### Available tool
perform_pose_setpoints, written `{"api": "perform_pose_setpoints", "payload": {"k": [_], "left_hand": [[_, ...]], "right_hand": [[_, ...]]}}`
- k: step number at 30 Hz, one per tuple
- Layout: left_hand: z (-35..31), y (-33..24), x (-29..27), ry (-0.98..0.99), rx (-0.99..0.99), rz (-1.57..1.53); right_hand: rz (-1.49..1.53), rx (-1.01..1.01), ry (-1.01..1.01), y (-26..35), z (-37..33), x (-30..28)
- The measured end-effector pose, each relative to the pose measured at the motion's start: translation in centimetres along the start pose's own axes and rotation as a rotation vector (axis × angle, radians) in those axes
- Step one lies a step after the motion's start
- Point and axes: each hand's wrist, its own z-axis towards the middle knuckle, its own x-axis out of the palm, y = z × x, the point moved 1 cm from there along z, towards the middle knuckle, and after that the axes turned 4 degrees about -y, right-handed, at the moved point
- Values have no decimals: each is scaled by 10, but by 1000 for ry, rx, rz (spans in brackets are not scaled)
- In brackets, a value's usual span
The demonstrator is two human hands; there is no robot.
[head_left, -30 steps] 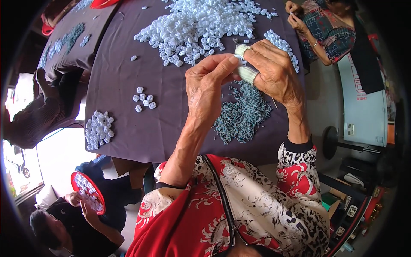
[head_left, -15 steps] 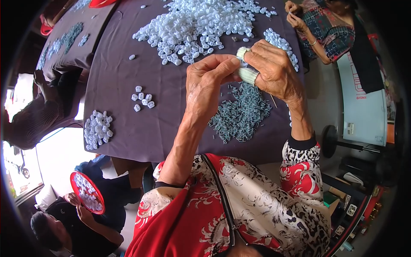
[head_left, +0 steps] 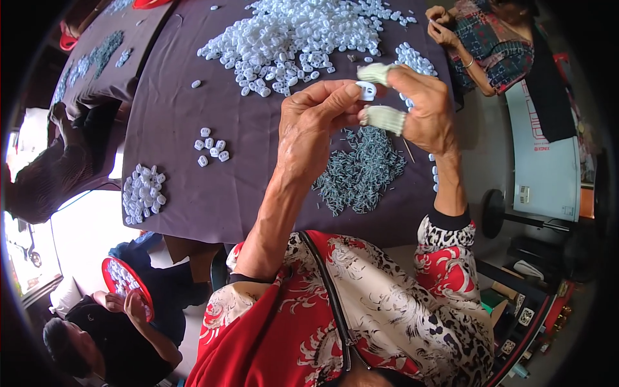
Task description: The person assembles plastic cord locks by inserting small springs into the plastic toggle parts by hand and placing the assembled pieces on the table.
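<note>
Between thumb and fingertips, my left hand point(head_left: 304, 132) pinches a small white plastic cord lock point(head_left: 367, 91) with dark holes in its face. Just right of it is my right hand point(head_left: 427, 106), its thumb and forefinger apart around a gap, with nothing visible between them. Pale ribbed finger covers point(head_left: 385, 119) sit on that thumb and forefinger. Below both hands lies a heap of tiny grey-green springs point(head_left: 361, 173). Beyond them spreads a big pile of white cord locks point(head_left: 300, 42).
A dark cloth covers the table point(head_left: 238, 187). Small groups of cord locks lie at left point(head_left: 211, 147), the left corner point(head_left: 144, 193) and far right point(head_left: 416, 58). A thin stick point(head_left: 409, 151) lies beside the springs. One person point(head_left: 480, 48) works at far right, another point(head_left: 122, 335) at lower left with a red tray point(head_left: 146, 293).
My right hand has drawn back to the right and its fingers have parted. The cord lock in my left hand now shows more plainly.
</note>
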Motion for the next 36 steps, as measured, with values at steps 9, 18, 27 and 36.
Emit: {"api": "perform_pose_setpoints", "payload": {"k": [9, 18, 27, 36], "left_hand": [[-7, -9, 4, 46, 41, 30], [-12, -11, 8, 69, 67, -14], [-11, -9, 8, 33, 28, -85], [-3, -2, 1, 53, -125, -236]], "right_hand": [[455, 465, -181, 8, -7, 1], [665, 570, -234, 5, -12, 7], [740, 603, -265, 9, -9, 11], [627, 617, -236, 11, -11, 15]]}}
